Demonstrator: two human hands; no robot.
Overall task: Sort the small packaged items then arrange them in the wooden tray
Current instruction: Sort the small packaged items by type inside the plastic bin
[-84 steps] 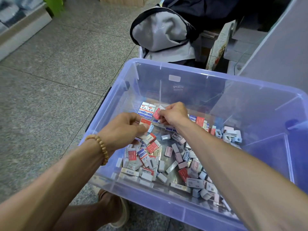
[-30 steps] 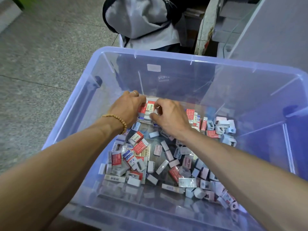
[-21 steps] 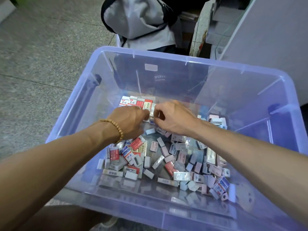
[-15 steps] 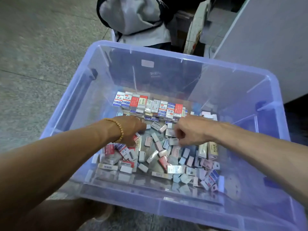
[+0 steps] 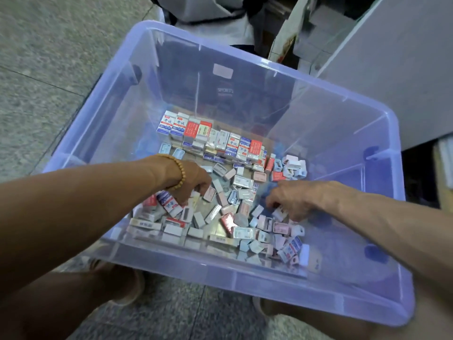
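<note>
Hands down in the loose packs (image 5: 228, 217): left hand (image 5: 193, 182), fingers curled, pinching among them; right hand (image 5: 291, 200) spread low, its grip hidden, cannot tell. Packs look light, stiff, boxy, film-wrapped and likely slick; best pinched across the narrow sides. Sorted row (image 5: 210, 138) stands upright at the far side. Bin (image 5: 318, 293) is clear, smooth plastic, on a speckled floor (image 5: 49, 57). No wooden tray in view.

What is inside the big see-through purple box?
Inside the purple box lie many small packets: a neat row at the far side and a loose pile nearer. Both hands cover some packets, so those stay hidden.
</note>
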